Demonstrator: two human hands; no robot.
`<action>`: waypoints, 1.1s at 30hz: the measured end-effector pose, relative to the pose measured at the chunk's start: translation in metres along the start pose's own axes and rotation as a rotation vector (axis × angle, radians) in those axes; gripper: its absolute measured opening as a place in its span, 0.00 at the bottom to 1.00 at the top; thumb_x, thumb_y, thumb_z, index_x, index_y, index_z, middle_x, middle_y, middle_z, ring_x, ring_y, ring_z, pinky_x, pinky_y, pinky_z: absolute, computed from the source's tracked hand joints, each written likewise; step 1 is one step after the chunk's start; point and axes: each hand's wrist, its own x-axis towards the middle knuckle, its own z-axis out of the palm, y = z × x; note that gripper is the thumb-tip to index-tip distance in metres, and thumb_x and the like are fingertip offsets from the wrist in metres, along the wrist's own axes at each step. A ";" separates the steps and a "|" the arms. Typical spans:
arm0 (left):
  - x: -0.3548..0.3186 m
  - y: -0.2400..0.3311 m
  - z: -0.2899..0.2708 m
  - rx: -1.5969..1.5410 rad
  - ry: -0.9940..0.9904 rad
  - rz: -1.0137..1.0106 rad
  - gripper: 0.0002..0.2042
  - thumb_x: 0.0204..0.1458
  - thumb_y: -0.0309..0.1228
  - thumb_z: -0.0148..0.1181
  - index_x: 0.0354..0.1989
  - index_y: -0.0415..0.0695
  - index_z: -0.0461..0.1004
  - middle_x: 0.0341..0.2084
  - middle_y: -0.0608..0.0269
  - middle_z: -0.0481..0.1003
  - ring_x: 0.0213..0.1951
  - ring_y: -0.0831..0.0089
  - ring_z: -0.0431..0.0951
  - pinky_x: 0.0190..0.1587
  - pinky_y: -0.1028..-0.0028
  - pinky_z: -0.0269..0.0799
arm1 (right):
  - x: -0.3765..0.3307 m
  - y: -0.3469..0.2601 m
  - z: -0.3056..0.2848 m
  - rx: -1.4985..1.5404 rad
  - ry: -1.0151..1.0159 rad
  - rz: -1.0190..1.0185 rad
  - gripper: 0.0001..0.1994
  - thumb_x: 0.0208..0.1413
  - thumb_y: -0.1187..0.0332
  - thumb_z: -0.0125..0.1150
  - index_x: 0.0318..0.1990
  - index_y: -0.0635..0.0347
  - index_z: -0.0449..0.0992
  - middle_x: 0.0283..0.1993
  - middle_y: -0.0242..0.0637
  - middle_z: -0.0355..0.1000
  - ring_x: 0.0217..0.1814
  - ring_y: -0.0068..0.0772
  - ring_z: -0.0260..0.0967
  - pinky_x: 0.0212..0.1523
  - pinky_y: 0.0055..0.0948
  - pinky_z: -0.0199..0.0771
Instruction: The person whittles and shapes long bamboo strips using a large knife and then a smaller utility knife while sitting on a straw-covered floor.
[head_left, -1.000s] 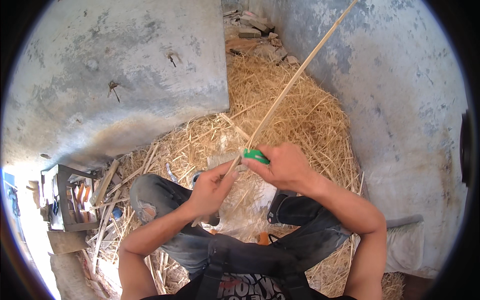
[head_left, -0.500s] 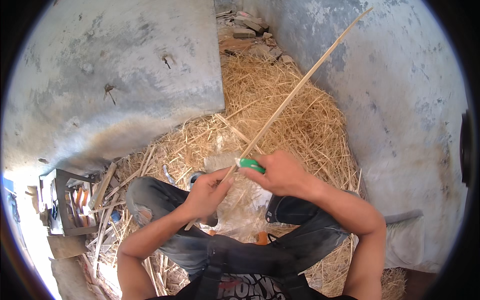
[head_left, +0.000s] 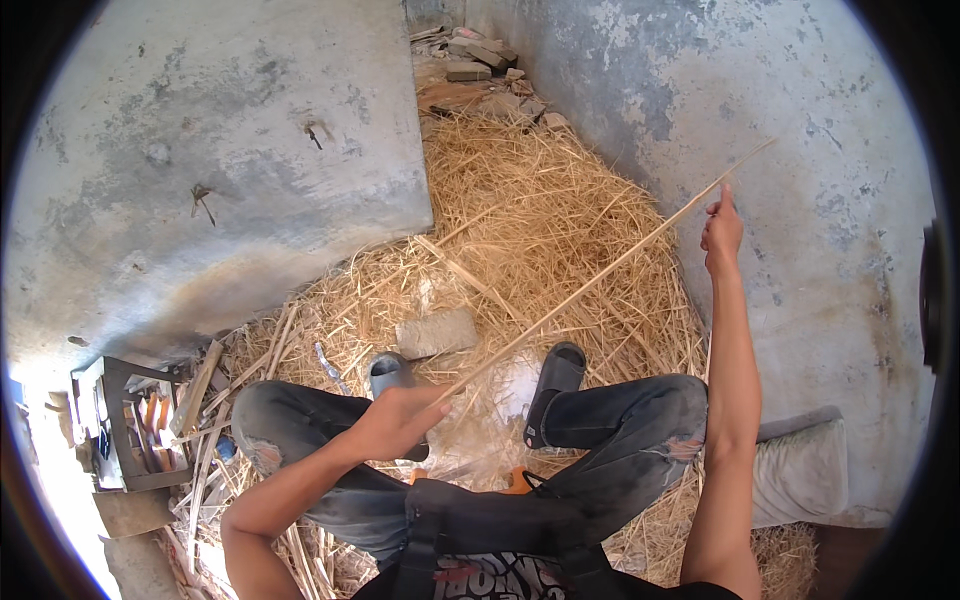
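A long, thin wooden strip (head_left: 600,275) runs slantwise from my lap up toward the right wall, bending slightly. Its near end is held in my left hand (head_left: 395,420), fingers closed around it above my left knee. My right arm is stretched far out, and my right hand (head_left: 722,235) is closed near the strip's far tip, with fingertips against it. The green-handled tool seen earlier does not show now; my right palm is hidden.
Straw shavings (head_left: 540,200) cover the floor between two grey walls. A brick-like block (head_left: 437,333) lies ahead of my feet. At left stands a wooden rack (head_left: 130,430) with tools, beside loose wood strips (head_left: 205,460). A pale cushion-like bundle (head_left: 800,470) is at right.
My right hand has moved from beside my left hand out along the strip to its far end. The strip's far end has swung down and right. The green tool has gone from sight.
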 end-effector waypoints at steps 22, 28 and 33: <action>0.026 0.028 0.016 -0.289 0.147 0.096 0.21 0.70 0.35 0.48 0.68 0.41 0.67 0.18 0.77 0.61 0.20 0.88 0.60 0.23 0.81 0.57 | -0.247 -0.067 0.099 -0.076 -0.911 -0.446 0.26 0.50 0.53 0.77 0.47 0.61 0.74 0.24 0.23 0.64 0.25 0.17 0.61 0.27 0.22 0.62; 0.034 0.027 0.023 -0.373 0.211 0.191 0.23 0.71 0.35 0.47 0.71 0.40 0.62 0.17 0.77 0.60 0.18 0.88 0.57 0.22 0.82 0.54 | -0.253 -0.066 0.096 -0.227 -1.065 -0.662 0.33 0.46 0.47 0.79 0.49 0.65 0.74 0.25 0.31 0.70 0.26 0.25 0.69 0.29 0.30 0.68; 0.036 0.030 0.017 -0.478 0.275 0.212 0.23 0.71 0.34 0.48 0.72 0.41 0.60 0.18 0.77 0.60 0.18 0.88 0.56 0.21 0.82 0.53 | -0.254 -0.070 0.089 -0.304 -1.071 -0.753 0.28 0.55 0.44 0.67 0.42 0.67 0.76 0.25 0.49 0.74 0.27 0.49 0.77 0.30 0.41 0.74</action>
